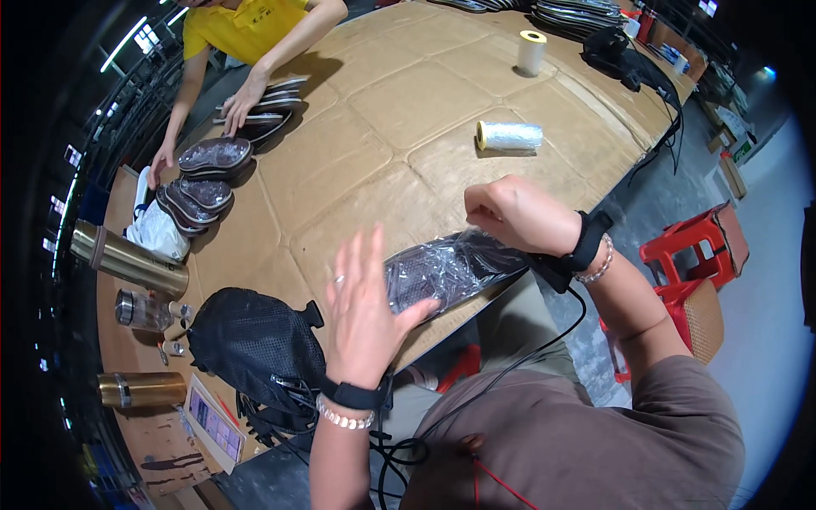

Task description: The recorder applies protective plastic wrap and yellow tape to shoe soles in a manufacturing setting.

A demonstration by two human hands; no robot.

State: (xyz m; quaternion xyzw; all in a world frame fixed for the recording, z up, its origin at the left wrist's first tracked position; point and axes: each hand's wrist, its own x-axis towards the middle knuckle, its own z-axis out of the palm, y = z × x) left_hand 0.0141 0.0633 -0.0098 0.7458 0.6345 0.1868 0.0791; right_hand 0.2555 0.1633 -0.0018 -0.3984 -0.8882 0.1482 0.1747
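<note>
A dark brown shoe sole (425,274), covered with shiny, crinkled clear plastic film, lies at the table's near edge. My left hand (361,310) is over its left end with fingers spread and thumb out; whether the thumb touches the film is not plain. Above the right end, my right hand (523,214) is closed, its fingers curled inward. What those fingers hold, if anything, is hidden. Beyond my hands a roll of clear film (510,136) with a yellow core lies on its side.
Brown cardboard covers the table (357,110). Another film roll (531,55) stands farther back. At far left a co-worker in a yellow shirt (246,30) handles wrapped soles (214,157). A black mesh bag (255,340), a gold flask (140,263) and red stools (697,246) flank me.
</note>
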